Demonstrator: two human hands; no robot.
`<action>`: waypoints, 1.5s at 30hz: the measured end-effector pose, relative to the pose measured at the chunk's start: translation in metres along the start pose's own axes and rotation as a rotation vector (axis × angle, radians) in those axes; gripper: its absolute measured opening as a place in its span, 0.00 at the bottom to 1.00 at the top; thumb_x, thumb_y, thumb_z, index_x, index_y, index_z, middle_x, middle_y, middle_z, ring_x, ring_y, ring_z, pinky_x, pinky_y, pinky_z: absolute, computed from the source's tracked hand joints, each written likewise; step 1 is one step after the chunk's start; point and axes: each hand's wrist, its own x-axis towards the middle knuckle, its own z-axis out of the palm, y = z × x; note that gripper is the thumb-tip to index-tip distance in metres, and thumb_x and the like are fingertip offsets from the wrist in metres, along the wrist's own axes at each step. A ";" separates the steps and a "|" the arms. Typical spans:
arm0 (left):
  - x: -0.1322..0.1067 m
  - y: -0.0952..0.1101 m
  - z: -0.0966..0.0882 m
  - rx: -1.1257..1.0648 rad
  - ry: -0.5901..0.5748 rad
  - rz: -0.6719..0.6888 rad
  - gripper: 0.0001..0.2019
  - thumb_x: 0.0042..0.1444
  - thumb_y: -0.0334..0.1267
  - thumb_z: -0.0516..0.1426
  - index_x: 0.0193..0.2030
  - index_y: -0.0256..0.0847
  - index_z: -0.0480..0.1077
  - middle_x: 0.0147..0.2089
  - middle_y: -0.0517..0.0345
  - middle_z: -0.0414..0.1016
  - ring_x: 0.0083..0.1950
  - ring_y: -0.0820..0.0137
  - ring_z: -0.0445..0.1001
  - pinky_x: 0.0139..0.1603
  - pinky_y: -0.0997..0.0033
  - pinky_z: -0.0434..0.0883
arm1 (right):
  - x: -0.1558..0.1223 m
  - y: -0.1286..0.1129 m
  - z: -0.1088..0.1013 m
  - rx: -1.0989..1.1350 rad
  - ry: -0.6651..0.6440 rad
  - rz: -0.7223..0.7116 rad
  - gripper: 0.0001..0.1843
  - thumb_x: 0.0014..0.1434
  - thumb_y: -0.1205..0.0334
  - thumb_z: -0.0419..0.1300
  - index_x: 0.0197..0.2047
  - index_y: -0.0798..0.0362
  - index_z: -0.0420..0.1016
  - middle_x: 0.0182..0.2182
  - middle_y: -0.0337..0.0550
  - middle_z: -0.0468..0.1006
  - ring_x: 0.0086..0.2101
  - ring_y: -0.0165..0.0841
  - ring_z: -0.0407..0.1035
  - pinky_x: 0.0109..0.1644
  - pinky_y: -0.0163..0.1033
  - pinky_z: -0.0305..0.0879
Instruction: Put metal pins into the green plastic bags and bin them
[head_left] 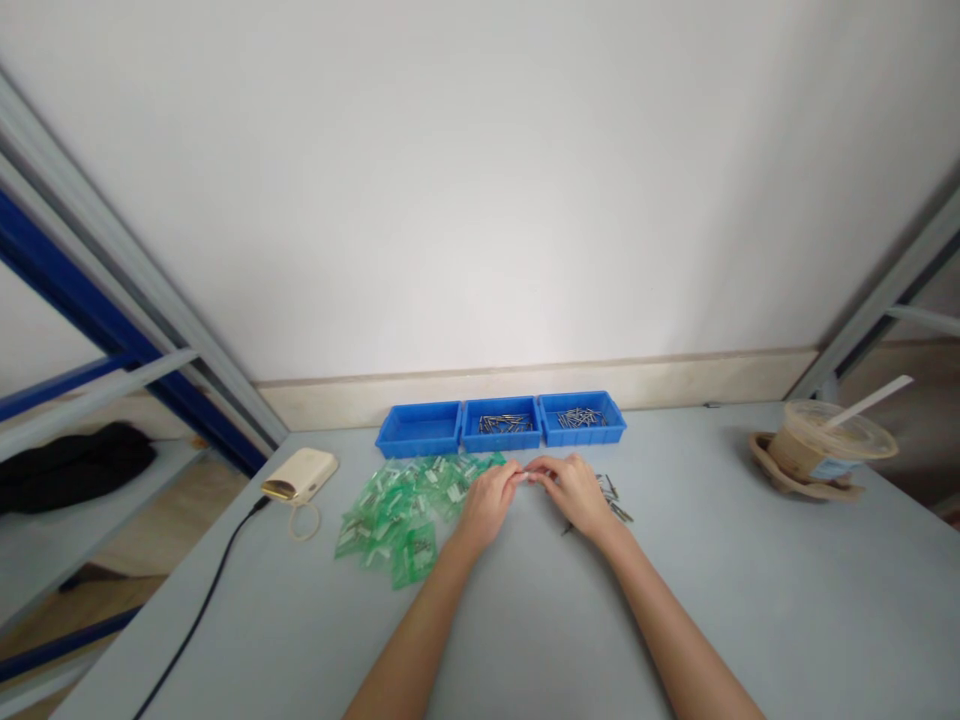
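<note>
My left hand (489, 503) and my right hand (576, 492) meet in the middle of the grey table (525, 620), fingers curled and pinched together on a small pale item (531, 477) that is too small to name. A heap of small green plastic bags (397, 515) lies just left of my left hand. Loose metal pins (616, 498) lie on the table beside my right hand. Behind the hands stand three blue bins in a row: the left bin (420, 428) looks empty, the middle bin (501, 424) and the right bin (582, 418) hold metal pins.
A cream-coloured device (300, 474) with a black cable (202, 610) sits at the left. A lidded drink cup with a straw (821, 450) stands at the far right. Shelf frames flank the table on both sides; a dark cloth (71, 465) lies on the left shelf.
</note>
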 end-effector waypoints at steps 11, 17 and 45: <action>0.003 -0.010 -0.003 -0.044 0.163 -0.244 0.31 0.61 0.51 0.34 0.14 0.39 0.61 0.15 0.58 0.62 0.21 0.72 0.64 0.28 0.73 0.57 | 0.016 -0.010 -0.001 -0.127 0.014 -0.014 0.15 0.63 0.57 0.46 0.38 0.48 0.73 0.28 0.37 0.77 0.27 0.30 0.69 0.35 0.33 0.56; 0.005 -0.015 -0.009 -0.102 0.206 -0.328 0.32 0.60 0.53 0.34 0.14 0.40 0.64 0.13 0.59 0.61 0.20 0.71 0.65 0.27 0.73 0.58 | 0.073 -0.020 -0.026 -0.335 0.281 0.060 0.16 0.63 0.55 0.46 0.46 0.50 0.70 0.41 0.44 0.76 0.40 0.34 0.68 0.42 0.37 0.54; -0.002 -0.004 0.007 0.232 0.038 0.259 0.09 0.61 0.31 0.47 0.45 0.40 0.64 0.43 0.56 0.68 0.45 0.70 0.68 0.44 0.72 0.66 | -0.003 0.013 -0.007 0.360 -0.076 0.126 0.08 0.52 0.58 0.56 0.30 0.54 0.72 0.26 0.39 0.75 0.26 0.29 0.66 0.33 0.33 0.60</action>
